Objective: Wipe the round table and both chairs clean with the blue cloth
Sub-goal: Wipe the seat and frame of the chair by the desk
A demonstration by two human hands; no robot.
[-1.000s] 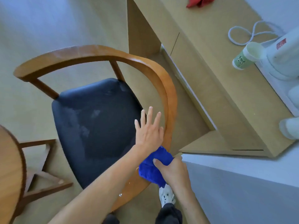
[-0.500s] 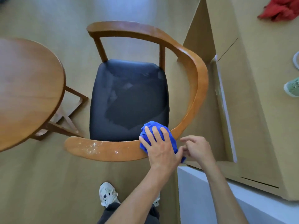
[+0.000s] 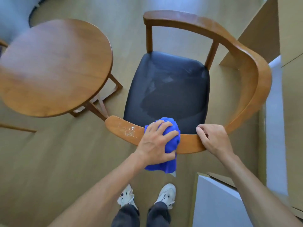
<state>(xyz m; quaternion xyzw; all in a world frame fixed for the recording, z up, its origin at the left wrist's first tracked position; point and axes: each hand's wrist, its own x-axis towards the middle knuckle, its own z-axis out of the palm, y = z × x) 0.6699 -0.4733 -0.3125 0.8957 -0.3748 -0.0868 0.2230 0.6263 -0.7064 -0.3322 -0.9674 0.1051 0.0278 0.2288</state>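
A wooden chair (image 3: 249, 74) with a curved armrest rail and a dark blue seat (image 3: 170, 89) stands in front of me. My left hand (image 3: 155, 143) grips the blue cloth (image 3: 170, 145) and presses it onto the near part of the rail. White specks (image 3: 129, 130) lie on the rail just left of the cloth. My right hand (image 3: 213, 138) holds the rail to the right of the cloth, fingers curled over its inner edge. The round wooden table (image 3: 54, 68) stands to the left of the chair.
A light wooden desk or cabinet (image 3: 288, 38) rises at the right, close to the chair's rail. A white surface (image 3: 218, 203) sits at the lower right. My shoes (image 3: 147, 195) stand on the wooden floor just behind the chair. Part of another chair (image 3: 2, 44) shows at the far left edge.
The view has swung left and closer, bringing the table fully in. My left hand with the cloth slid left along the rail, and my right hand took hold of the rail.
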